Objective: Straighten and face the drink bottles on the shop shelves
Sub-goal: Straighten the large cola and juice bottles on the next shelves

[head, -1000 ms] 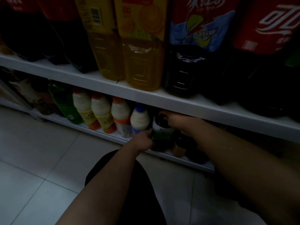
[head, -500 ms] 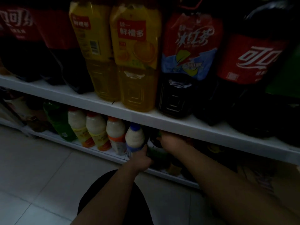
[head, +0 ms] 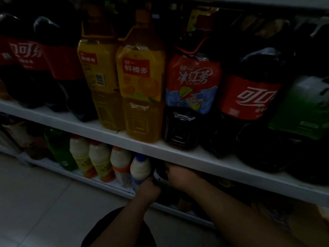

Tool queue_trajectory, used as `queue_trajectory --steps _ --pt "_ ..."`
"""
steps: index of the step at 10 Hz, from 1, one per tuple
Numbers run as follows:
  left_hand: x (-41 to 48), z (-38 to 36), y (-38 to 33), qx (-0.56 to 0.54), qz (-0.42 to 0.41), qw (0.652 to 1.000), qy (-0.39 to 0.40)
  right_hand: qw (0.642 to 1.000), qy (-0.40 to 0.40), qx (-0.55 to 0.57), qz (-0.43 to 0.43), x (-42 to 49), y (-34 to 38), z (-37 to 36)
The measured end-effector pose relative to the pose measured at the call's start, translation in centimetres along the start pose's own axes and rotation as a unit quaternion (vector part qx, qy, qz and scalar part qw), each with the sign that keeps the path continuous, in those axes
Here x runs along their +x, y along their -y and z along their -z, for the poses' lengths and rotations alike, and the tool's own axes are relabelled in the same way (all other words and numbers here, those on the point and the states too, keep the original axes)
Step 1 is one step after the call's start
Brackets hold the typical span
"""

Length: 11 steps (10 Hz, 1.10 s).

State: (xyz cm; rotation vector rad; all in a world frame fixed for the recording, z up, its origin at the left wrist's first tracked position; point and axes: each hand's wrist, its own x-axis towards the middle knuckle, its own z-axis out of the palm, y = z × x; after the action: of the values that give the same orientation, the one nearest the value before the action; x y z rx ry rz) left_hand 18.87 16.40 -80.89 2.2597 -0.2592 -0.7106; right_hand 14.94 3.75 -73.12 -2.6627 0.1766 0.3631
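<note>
The left hand [head: 148, 191] and right hand [head: 179, 175] gripped one dark bottle [head: 160, 172], fingers [head: 170, 171] curled round it, beside four milky bottles [head: 99, 159]; two orange-juice bottles [head: 140, 82] stood above.

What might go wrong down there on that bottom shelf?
The left hand and right hand hold a dark bottle close beside the blue-capped milk bottle; turning it could knock that neighbour over. The right hand sits under the upper shelf edge, so knuckles might scrape. Dim light makes labels hard to check.
</note>
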Motion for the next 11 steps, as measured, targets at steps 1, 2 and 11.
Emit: queue_trajectory --steps 1,2,11 --pt "-0.5 0.7 0.4 0.006 0.003 1.000 -0.004 0.997 -0.055 -0.033 0.040 0.2 -0.7 -0.2" --pt "-1.3 1.9 1.2 0.022 -0.002 0.999 -0.031 0.996 -0.060 -0.070 -0.012 0.1 -0.2 -0.9" --pt "-1.0 5.6 4.1 -0.112 -0.018 0.988 -0.102 0.993 0.026 0.104 0.043 7.3 6.8 -2.3"
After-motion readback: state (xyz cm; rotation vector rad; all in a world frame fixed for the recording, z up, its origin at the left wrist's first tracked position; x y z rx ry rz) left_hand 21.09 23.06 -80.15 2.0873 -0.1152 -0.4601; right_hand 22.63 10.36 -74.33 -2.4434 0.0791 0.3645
